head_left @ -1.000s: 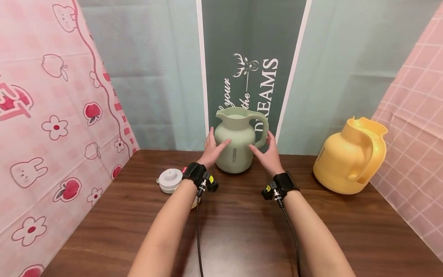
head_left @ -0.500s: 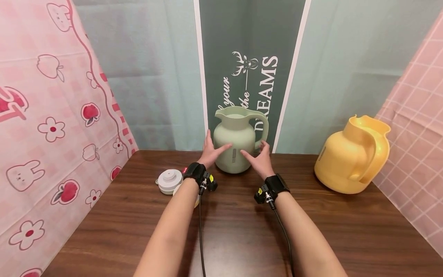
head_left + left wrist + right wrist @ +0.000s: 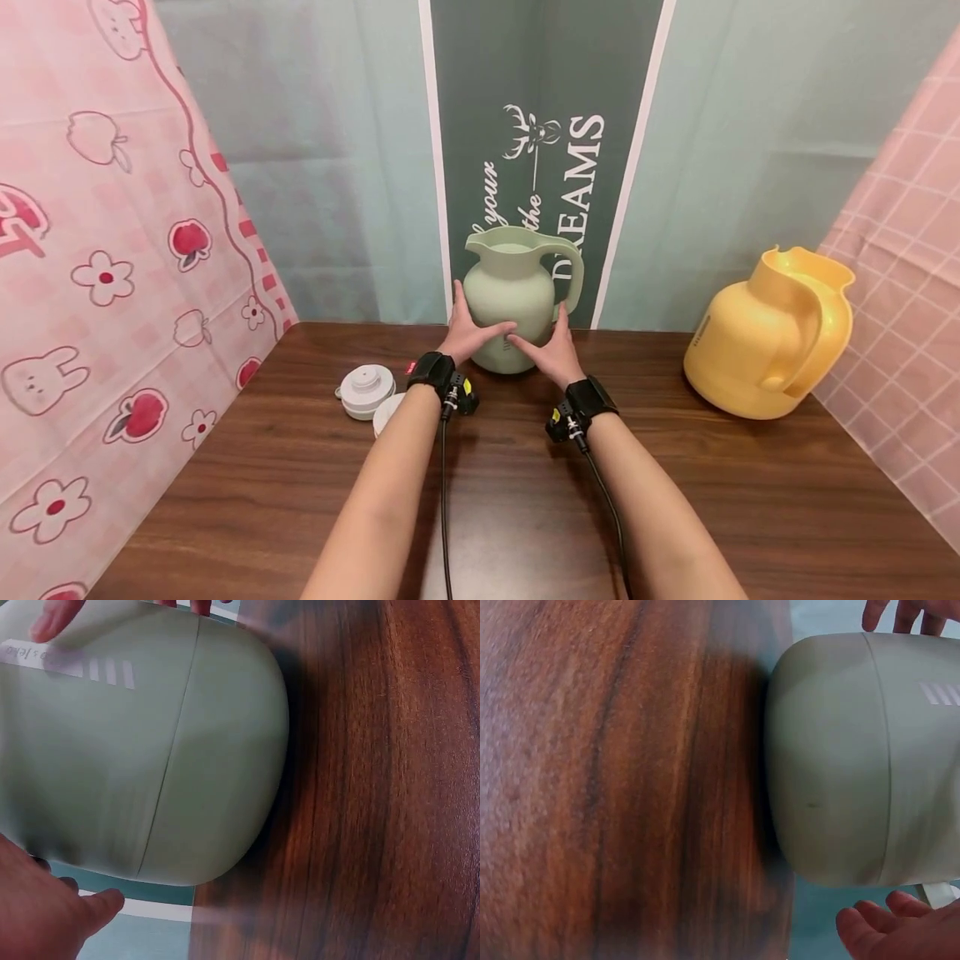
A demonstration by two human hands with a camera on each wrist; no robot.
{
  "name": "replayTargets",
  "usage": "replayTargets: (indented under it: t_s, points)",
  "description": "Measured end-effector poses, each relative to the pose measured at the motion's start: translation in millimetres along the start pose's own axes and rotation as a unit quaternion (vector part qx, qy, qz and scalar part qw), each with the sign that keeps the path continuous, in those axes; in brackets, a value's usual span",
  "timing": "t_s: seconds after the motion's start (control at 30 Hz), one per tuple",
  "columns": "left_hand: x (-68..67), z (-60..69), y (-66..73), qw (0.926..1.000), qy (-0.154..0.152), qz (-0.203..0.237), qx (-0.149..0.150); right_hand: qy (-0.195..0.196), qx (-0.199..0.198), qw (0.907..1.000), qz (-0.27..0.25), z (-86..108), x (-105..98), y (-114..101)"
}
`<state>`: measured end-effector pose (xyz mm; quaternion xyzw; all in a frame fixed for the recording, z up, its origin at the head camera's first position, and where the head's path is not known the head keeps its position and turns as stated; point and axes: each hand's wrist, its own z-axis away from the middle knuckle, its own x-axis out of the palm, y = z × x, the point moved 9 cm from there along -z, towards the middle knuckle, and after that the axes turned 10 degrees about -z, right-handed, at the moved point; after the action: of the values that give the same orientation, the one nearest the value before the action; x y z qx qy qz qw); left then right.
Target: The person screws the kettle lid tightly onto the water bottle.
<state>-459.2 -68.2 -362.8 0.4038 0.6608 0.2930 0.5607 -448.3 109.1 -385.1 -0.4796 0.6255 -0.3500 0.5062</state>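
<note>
A sage-green jug [image 3: 510,287] stands upright at the back of the table, its handle on the right and its top uncovered. My left hand [image 3: 467,337] is around its left side and my right hand [image 3: 557,354] around its right side below the handle, with both thumbs across the front, tips nearly meeting. Background shows between the jug [image 3: 217,750] and the fingers of my left hand [image 3: 45,915] in the left wrist view. The right wrist view shows a similar gap beside my right hand [image 3: 907,930]. Whether the thumbs press is unclear.
On the left lies a white round lid [image 3: 366,387], with another white piece [image 3: 387,412] partly hidden by my left forearm. A yellow jug [image 3: 757,350] stands at the right. Curtains hang behind the brown table [image 3: 517,500], and black cables trail from both wrists.
My right hand has moved left and down, away from beside the handle, and its thumb now lies near the left thumb. The left hand has shifted slightly right. The green jug stays standing.
</note>
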Motion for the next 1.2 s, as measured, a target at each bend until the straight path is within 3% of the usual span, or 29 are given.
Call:
replayTargets:
  t_s: [0.27, 0.43, 0.7, 0.87, 1.2]
  points:
    - [0.6, 3.2, 2.5, 0.9997, 0.011, 0.018, 0.010, -0.004, -0.002, 0.9999, -0.009, -1.7, 5.1, 4.5]
    - [1.0, 2.3, 2.7, 0.9993, 0.025, 0.020, 0.018, -0.006, -0.029, 0.9995, -0.010, -2.9, 6.7, 1.9]
    - [1.3, 2.4, -0.8, 0.9991, 0.036, 0.019, 0.008, -0.003, -0.061, 0.9979, -0.021, -2.5, 9.2, -1.1]
    - [1.0, 3.1, -2.6, 0.9994, 0.035, 0.007, 0.002, 0.004, -0.060, 0.9978, -0.028, -2.8, 10.3, -0.9]
    - [-1.1, 3.3, -0.9, 0.9991, 0.029, 0.020, 0.022, 0.004, -0.060, 0.9977, -0.031, -2.1, 8.3, -0.2]
